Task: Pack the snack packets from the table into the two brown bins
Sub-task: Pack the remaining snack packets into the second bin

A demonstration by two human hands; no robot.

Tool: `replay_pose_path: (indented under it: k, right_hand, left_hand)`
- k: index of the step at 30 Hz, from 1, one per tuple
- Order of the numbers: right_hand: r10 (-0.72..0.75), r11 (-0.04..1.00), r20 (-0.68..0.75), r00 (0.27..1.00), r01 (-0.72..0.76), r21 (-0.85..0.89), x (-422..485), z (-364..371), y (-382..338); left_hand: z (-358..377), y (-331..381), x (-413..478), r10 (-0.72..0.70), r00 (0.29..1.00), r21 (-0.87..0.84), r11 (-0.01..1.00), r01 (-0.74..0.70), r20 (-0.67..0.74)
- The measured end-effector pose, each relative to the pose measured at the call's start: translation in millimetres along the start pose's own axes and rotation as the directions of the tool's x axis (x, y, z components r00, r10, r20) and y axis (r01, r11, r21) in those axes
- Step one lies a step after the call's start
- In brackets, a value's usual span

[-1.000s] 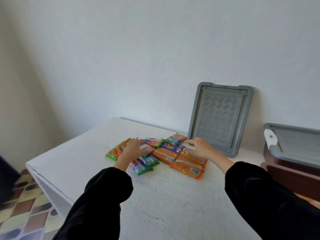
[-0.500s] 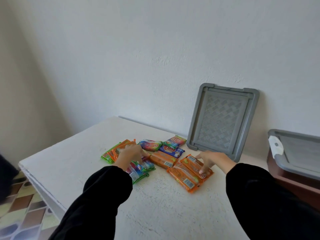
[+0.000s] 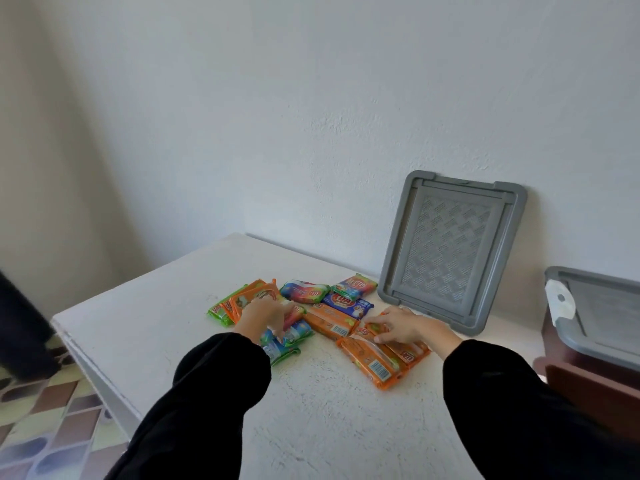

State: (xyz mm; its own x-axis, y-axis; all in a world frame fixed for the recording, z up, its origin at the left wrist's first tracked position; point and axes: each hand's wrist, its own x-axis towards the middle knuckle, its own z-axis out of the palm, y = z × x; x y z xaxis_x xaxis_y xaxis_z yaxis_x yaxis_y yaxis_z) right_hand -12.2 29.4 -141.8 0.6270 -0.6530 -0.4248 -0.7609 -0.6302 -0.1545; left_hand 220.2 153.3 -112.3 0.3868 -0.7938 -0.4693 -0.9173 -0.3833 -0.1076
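My left hand (image 3: pixel 268 315) lies on the packets at the nine o'clock side of the pile, fingers curled down over a reddish packet (image 3: pixel 292 315); whether I have actually gripped it or am only pressing on it I cannot tell. My right hand (image 3: pixel 403 325) is at the three o'clock side, fingertips pinching the near edge of an orange snack packet (image 3: pixel 372 362) that sits on top of another, so I judge I am gathering a few at once rather than carrying singles. All the snack packets (image 3: pixel 343 303) lie in a loose cluster on the white worktop (image 3: pixel 311 410), none packed yet. One brown bin (image 3: pixel 588 379) stands at about four o'clock, touching the worktop's edge, with a grey lid (image 3: pixel 606 313) resting askew on it. A second grey lid (image 3: pixel 450 251) leans upright against the wall at one o'clock, presumably set there to keep a bin open. The second bin I cannot see from here.
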Motion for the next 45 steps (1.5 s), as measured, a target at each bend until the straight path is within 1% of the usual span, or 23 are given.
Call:
replay_pose_path:
  k: [1, 3, 6, 9, 12, 14, 16, 17, 23, 25, 27, 31, 35, 37, 38, 41, 42, 45]
  right_hand:
    - [-0.021, 1.0, 0.007, 1.0, 0.021, 0.012, -0.5, -1.5, 0.5]
    - [-0.069, 0.997, 0.032, 0.997, 0.067, 0.049, -2.3, -4.5, 5.2]
    - [-0.111, 0.993, 0.072, 0.991, 0.108, 0.05, -7.7, -9.1, 18.2]
    - [-0.139, 0.988, 0.096, 0.986, 0.131, 0.084, -14.7, -9.9, 27.6]
    - [-0.101, 0.991, 0.052, 0.994, 0.096, 0.092, -17.6, -4.9, 30.0]
    - [-0.055, 0.996, -0.006, 0.998, 0.055, 0.069, -16.0, -0.3, 27.9]
    - [0.006, 0.995, -0.041, 0.999, -0.002, 0.098, -17.8, -0.1, 22.8]
    - [0.029, 0.993, -0.051, 0.998, -0.022, 0.118, -20.6, -2.0, 20.3]
    - [0.04, 0.974, -0.137, 0.99, -0.008, 0.226, -51.1, -34.4, 17.5]
    - [0.018, 0.978, -0.181, 0.983, 0.02, 0.206, -70.2, -52.4, 23.7]
    - [-0.008, 0.986, -0.22, 0.976, 0.044, 0.161, -97.3, -70.2, 32.6]
    - [0.037, 0.988, -0.279, 0.96, 0.008, 0.156, -170.0, -89.1, 61.0]
    - [0.125, 0.985, -0.283, 0.951, -0.084, 0.153, -245.4, -82.9, 93.4]
    - [0.173, 0.979, -0.279, 0.945, -0.133, 0.156, -281.4, -72.0, 108.6]
    - [0.192, 0.974, -0.274, 0.942, -0.15, 0.167, -297.6, -65.0, 115.6]
    - [0.242, 0.959, -0.252, 0.937, -0.192, 0.209, -338.4, -39.9, 133.2]
    - [0.255, 0.951, -0.234, 0.938, -0.2, 0.234, -348.7, -30.8, 138.1]
    - [0.264, 0.945, -0.168, 0.95, -0.219, 0.243, -365.6, -3.0, 151.8]
  left_hand:
    - [-2.2, -3.3, -4.0, 0.003, 1.0, 0.015, 1.0, -0.003, 0.013]
    - [0.5, -9.4, -7.9, 0.021, 1.0, -0.038, 0.999, -0.02, 0.022]
    - [12.7, -18.9, -3.2, 0.028, 0.999, -0.15, 0.988, -0.031, -0.025]
    - [17.3, -22.1, 0.5, 0.016, 0.999, -0.18, 0.983, -0.024, -0.046]
    - [19.3, -15.7, 4.2, -0.001, 0.994, -0.26, 0.965, -0.028, -0.111]
    - [21.3, -8.4, 4.6, -0.029, 0.977, -0.292, 0.956, -0.036, -0.213]
    - [21.9, -4.8, 5.1, -0.065, 0.948, -0.317, 0.948, -0.04, -0.312]
    - [20.9, -4.0, 4.2, -0.07, 0.941, -0.341, 0.939, -0.05, -0.331]
    - [-8.8, 15.6, -12.4, 0.032, 0.93, -0.371, 0.911, -0.178, -0.366]
    - [-25.0, 31.0, -19.3, 0.098, 0.914, -0.38, 0.888, -0.259, -0.393]
    - [-42.0, 49.3, -28.5, 0.199, 0.889, -0.365, 0.858, -0.362, -0.413]
    - [-72.1, 99.1, -62.2, 0.428, 0.789, -0.271, 0.774, -0.572, -0.441]
    - [-85.4, 160.8, -97.8, 0.639, 0.649, -0.196, 0.634, -0.748, -0.413]
    - [-85.5, 194.8, -114.0, 0.715, 0.587, -0.192, 0.56, -0.806, -0.38]
    - [-84.5, 211.7, -122.2, 0.754, 0.545, -0.17, 0.522, -0.836, -0.366]
    - [-75.7, 259.6, -145.2, 0.866, 0.391, -0.084, 0.384, -0.919, -0.311]
    - [-70.3, 273.9, -151.4, 0.894, 0.351, -0.071, 0.345, -0.936, -0.278]
    - [-50.4, 310.2, -162.5, 0.947, 0.263, -0.015, 0.265, -0.964, -0.182]
